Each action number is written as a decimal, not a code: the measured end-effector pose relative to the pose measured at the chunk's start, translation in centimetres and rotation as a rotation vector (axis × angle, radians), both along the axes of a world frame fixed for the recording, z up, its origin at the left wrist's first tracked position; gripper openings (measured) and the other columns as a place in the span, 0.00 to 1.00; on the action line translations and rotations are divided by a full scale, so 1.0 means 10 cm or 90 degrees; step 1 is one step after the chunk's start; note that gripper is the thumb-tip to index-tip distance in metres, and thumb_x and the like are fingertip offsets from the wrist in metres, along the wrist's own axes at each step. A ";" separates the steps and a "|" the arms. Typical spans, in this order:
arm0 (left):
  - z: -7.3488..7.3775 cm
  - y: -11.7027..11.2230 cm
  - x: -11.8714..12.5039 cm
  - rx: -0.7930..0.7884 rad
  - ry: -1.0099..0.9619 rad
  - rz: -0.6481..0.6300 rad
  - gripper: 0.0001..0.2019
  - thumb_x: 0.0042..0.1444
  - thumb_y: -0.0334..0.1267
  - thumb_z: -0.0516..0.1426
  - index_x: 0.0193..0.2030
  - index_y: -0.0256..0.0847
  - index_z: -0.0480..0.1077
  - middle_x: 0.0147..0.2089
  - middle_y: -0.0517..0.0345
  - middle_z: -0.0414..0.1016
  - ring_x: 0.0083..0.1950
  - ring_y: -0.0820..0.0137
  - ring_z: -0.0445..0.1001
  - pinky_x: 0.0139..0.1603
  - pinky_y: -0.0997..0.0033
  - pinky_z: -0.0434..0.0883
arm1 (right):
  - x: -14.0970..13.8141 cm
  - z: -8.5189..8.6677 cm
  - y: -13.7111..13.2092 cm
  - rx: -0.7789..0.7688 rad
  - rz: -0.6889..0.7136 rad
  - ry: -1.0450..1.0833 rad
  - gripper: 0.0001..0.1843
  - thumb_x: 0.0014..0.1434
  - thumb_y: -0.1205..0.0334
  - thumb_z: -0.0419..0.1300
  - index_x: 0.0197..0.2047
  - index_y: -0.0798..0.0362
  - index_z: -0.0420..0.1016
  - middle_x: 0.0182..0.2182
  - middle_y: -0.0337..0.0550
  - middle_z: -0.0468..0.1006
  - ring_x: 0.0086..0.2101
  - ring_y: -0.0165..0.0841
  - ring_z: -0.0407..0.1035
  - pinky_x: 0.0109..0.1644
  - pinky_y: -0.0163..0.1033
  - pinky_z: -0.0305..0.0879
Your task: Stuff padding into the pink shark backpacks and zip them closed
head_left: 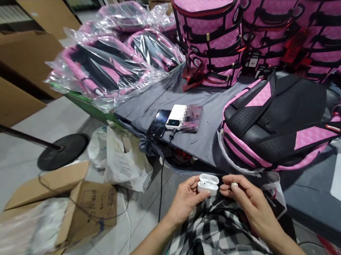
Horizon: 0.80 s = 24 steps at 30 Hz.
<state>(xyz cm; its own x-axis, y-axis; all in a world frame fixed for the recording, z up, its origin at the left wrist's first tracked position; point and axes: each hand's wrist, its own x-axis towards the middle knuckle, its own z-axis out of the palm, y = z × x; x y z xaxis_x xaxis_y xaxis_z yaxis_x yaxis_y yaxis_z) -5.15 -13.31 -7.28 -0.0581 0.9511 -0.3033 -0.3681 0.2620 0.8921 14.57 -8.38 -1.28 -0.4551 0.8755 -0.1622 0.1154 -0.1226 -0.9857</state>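
Over my lap, my left hand (187,197) grips a small white earbud case (207,186) with its lid flipped up. Just to the right, my right hand (247,197) pinches a small white earbud (234,185) between thumb and fingers, a short way from the case. Ahead on the grey-covered table lie a dark phone (159,123) and a white power bank (176,116) with a lit display and a cable plugged in. A pixelated patch hides the item beside the power bank. A pink and black backpack (286,111) rests on the table, straps up.
Stacks of pink backpacks (210,24) with tooth prints stand at the back right. Plastic-wrapped backpacks (106,64) lie at the back left. On the floor are an open cardboard box (86,208), a white plastic bag (127,161) and a round black stand base (62,151).
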 end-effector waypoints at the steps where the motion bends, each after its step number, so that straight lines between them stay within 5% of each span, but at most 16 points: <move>1: 0.01 -0.01 0.03 0.000 -0.009 -0.005 0.29 0.41 0.47 0.73 0.49 0.37 0.75 0.48 0.49 0.82 0.49 0.61 0.79 0.55 0.62 0.72 | -0.03 -0.01 0.00 0.012 -0.021 0.009 0.21 0.61 0.43 0.62 0.46 0.52 0.78 0.40 0.48 0.81 0.41 0.39 0.77 0.48 0.44 0.73; 5: 0.07 -0.07 0.16 0.004 -0.052 -0.017 0.28 0.42 0.45 0.73 0.49 0.38 0.75 0.45 0.52 0.82 0.44 0.65 0.79 0.50 0.67 0.73 | -0.09 -0.14 0.03 0.187 -0.107 -0.026 0.12 0.57 0.52 0.69 0.35 0.51 0.78 0.33 0.43 0.80 0.36 0.37 0.74 0.42 0.41 0.71; 8: 0.10 -0.10 0.24 0.012 -0.086 -0.004 0.26 0.42 0.43 0.73 0.48 0.37 0.76 0.43 0.53 0.82 0.42 0.67 0.78 0.48 0.68 0.73 | -0.08 -0.21 0.04 0.439 -0.069 -0.097 0.04 0.60 0.59 0.67 0.35 0.49 0.80 0.31 0.41 0.80 0.34 0.35 0.72 0.41 0.41 0.68; 11: 0.12 -0.11 0.27 0.017 -0.122 0.010 0.26 0.41 0.42 0.74 0.47 0.37 0.76 0.43 0.54 0.82 0.43 0.68 0.78 0.49 0.69 0.73 | -0.06 -0.21 0.04 0.582 -0.016 -0.135 0.03 0.62 0.63 0.65 0.41 0.48 0.80 0.32 0.42 0.81 0.33 0.34 0.72 0.39 0.41 0.67; 18: 0.15 -0.10 0.29 0.012 -0.162 0.017 0.26 0.41 0.42 0.74 0.47 0.37 0.75 0.43 0.54 0.82 0.43 0.69 0.78 0.47 0.71 0.73 | 0.04 -0.13 -0.01 0.643 0.025 -0.154 0.18 0.67 0.68 0.57 0.57 0.42 0.76 0.46 0.44 0.79 0.41 0.35 0.71 0.44 0.43 0.70; 24: 0.20 -0.09 0.29 0.001 -0.161 0.016 0.28 0.40 0.41 0.75 0.48 0.37 0.74 0.41 0.53 0.81 0.42 0.68 0.78 0.47 0.71 0.73 | 0.07 -0.12 0.06 0.569 0.128 -0.224 0.47 0.55 0.49 0.71 0.72 0.49 0.56 0.56 0.54 0.72 0.54 0.46 0.68 0.55 0.51 0.70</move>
